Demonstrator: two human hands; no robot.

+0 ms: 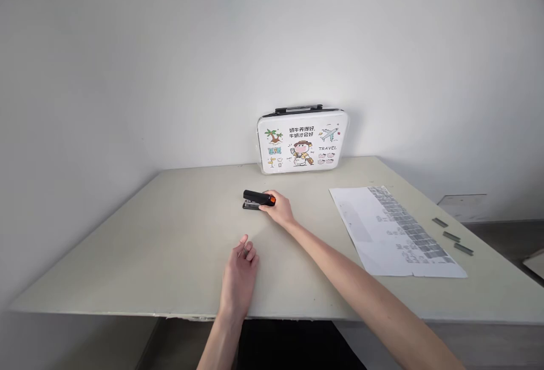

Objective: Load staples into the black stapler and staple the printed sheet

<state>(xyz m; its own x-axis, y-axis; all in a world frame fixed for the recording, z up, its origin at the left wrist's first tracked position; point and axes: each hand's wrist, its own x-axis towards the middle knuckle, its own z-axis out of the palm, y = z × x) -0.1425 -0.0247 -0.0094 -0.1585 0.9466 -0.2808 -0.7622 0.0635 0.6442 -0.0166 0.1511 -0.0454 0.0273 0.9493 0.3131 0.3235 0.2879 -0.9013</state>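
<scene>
My right hand (278,208) is closed around the rear end of a black stapler (255,197) with an orange part. The stapler is at the middle of the table, its jaw pointing left, and a gap shows between its top arm and its base. Nearer the front edge, my left hand (241,271) rests with the palm partly turned up and the fingers curled in. A small dark spot shows between those curled fingers, too small to make out. The left hand is apart from the stapler.
Against the wall stands a white case (304,142) with cartoon prints and a black handle. To the right lies a printed sheet of paper (361,228). Beyond it, near the table's right edge, are three grey staple strips (451,237). The pale table (170,256) ends close to my body.
</scene>
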